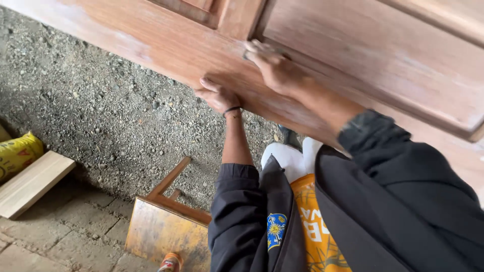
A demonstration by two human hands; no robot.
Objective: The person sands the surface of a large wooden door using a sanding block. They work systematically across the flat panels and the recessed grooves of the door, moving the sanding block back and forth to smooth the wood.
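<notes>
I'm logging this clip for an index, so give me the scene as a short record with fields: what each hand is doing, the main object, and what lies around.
left hand: gripping the lower edge of the wooden door panel, dark band on the wrist
right hand: pressed flat on the door's face, something small under the fingers, unclear what
wooden door panel: brown, recessed panels, pale rubbed patches
ground: gravel, with paving nearer
nearby: wooden stool, pale plank, yellow sack
</notes>
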